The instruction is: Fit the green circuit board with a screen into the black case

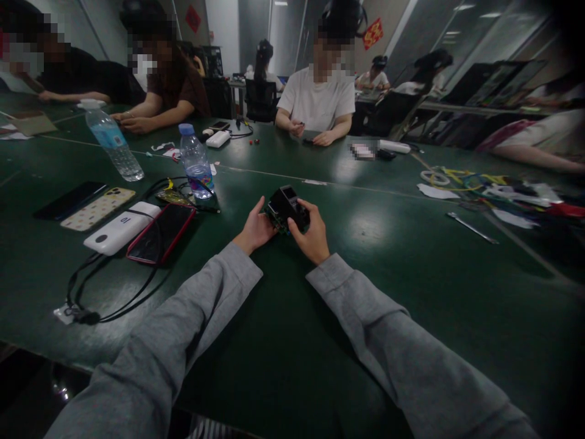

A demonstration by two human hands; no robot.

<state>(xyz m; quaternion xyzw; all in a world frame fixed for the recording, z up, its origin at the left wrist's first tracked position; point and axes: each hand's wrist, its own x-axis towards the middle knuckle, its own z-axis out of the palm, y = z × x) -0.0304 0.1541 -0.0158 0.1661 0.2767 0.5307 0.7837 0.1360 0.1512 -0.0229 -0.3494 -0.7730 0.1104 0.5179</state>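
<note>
Between my two hands, above the green table (375, 292), is a small black boxy device (287, 202) with a green circuit board (275, 221) along its lower left side. My left hand (258, 227) cups the board side, thumb up and fingers partly hidden beneath. On the right, my right hand (311, 230) grips the black housing with thumb in front and fingers over its far edge. What exactly the device is, I cannot make out.
At left lie a red-edged phone (162, 235), a white power bank (122, 227), a patterned phone case (98, 208) and a black lanyard (114, 314). Two water bottles (196, 161) (114, 143) stand behind. Tangled cables (498, 189) and a metal tool (472, 228) lie right. People sit opposite.
</note>
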